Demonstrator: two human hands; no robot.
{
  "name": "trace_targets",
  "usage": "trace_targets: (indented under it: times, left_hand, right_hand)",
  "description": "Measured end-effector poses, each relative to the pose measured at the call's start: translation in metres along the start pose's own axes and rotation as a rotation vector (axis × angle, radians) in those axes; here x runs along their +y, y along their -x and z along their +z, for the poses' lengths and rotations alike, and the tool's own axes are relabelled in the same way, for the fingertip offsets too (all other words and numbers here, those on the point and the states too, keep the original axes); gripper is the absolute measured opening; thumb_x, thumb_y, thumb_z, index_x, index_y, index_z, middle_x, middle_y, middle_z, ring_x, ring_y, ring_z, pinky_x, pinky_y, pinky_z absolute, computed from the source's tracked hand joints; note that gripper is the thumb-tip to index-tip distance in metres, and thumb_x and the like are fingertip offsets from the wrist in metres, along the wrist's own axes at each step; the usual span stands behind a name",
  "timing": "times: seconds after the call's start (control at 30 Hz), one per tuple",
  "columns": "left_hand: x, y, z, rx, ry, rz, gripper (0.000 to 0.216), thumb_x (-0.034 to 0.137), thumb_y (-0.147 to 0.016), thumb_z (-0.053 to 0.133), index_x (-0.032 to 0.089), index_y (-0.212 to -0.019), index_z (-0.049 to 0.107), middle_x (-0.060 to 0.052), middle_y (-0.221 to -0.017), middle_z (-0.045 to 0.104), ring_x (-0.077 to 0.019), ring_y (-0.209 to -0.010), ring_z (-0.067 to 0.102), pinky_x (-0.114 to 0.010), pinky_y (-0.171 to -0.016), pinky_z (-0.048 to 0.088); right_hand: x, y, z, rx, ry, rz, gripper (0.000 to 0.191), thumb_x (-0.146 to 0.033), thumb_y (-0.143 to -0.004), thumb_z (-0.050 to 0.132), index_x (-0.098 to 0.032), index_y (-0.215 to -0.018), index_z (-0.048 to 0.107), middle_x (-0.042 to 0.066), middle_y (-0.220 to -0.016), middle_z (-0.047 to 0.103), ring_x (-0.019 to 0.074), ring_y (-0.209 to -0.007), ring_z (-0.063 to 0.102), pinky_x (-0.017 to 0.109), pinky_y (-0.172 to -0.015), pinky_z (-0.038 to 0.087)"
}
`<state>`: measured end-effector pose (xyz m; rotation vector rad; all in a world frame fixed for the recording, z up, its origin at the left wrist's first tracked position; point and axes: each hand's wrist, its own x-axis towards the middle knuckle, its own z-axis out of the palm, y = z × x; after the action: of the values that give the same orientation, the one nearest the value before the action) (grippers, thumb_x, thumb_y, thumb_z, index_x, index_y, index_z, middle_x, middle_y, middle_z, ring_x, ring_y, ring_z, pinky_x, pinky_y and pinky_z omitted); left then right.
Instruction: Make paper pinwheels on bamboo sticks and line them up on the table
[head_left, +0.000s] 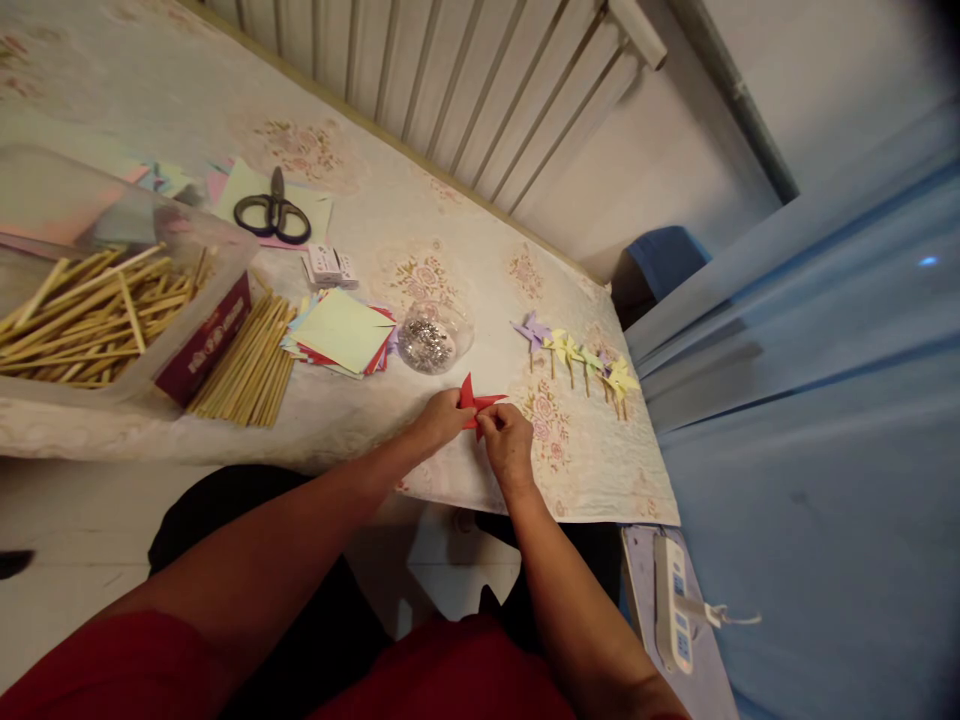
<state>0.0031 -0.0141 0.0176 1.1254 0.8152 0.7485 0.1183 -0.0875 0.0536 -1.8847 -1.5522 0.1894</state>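
Note:
A red paper pinwheel (487, 401) with pointed blades is held just above the table's front edge. My left hand (441, 420) pinches its left side, fingers closed on the paper. My right hand (508, 437) is closed at the pinwheel's centre, thumb and fingertips together; whether a small pin sits between them is too small to tell. Just beyond lies a clear bag or dish of shiny metal pins (427, 343). To its left is a stack of coloured paper squares (345, 332), pale green on top.
Several finished pinwheels (574, 355) on sticks lie in a row at right. At left are a bundle of sticks (251, 365), a plastic bin (217, 290) of sticks, black scissors (274, 215) and a small box (330, 267). A power strip (673, 605) is at lower right.

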Motion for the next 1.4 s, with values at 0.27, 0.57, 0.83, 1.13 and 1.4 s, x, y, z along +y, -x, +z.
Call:
trace_targets:
  times: [0.27,0.57,0.83,1.13,1.4]
  left_hand:
    - [0.010,0.002,0.000,0.101,-0.268,0.057,0.006,0.016,-0.070,0.061,0.012,-0.073,0.064,0.000,-0.066,0.064,-0.0146,-0.066,0.054,-0.023,-0.059,0.040]
    - [0.007,0.001,0.000,0.089,-0.277,0.060,0.009,0.015,-0.070,0.060,0.011,-0.076,0.065,0.000,-0.071,0.065,-0.0138,-0.066,0.052,-0.023,-0.060,0.038]
    - [0.008,0.000,-0.001,0.091,-0.215,0.058,0.011,0.017,-0.068,0.061,0.011,-0.076,0.065,0.000,-0.069,0.065,-0.0144,-0.066,0.052,-0.023,-0.061,0.040]
    - [0.009,0.001,-0.004,0.074,-0.169,0.056,0.013,0.020,-0.068,0.059,0.011,-0.076,0.065,0.000,-0.068,0.063,-0.0138,-0.064,0.052,-0.023,-0.058,0.039]
    - [0.001,0.000,-0.002,-0.008,-0.002,0.055,0.018,0.022,-0.067,0.064,0.012,-0.082,0.068,-0.005,-0.078,0.071,-0.0191,-0.076,0.059,-0.027,-0.066,0.047]
  right_hand:
    - [-0.006,-0.005,-0.001,-0.035,-0.018,0.034,0.018,-0.026,-0.081,0.056,-0.021,-0.065,0.062,0.001,-0.070,0.063,0.0180,-0.072,0.055,0.031,-0.073,0.042]
    - [-0.006,-0.006,0.006,-0.035,-0.156,0.201,0.017,-0.027,-0.077,0.057,-0.021,-0.061,0.060,-0.001,-0.063,0.060,0.0160,-0.063,0.052,0.029,-0.066,0.041]
    - [-0.008,-0.008,0.004,-0.020,-0.099,0.113,0.019,-0.027,-0.079,0.055,-0.021,-0.062,0.059,0.000,-0.065,0.061,0.0171,-0.066,0.054,0.030,-0.069,0.042]
    - [0.008,-0.009,0.016,0.181,-0.247,0.299,0.038,-0.036,-0.062,0.073,-0.017,-0.095,0.065,0.006,-0.092,0.068,0.0178,-0.077,0.060,0.031,-0.073,0.049]
    - [0.008,-0.003,0.013,-0.105,-0.679,0.458,0.024,-0.041,-0.068,0.071,-0.019,-0.072,0.062,-0.004,-0.063,0.058,0.0103,-0.055,0.046,0.024,-0.055,0.038]
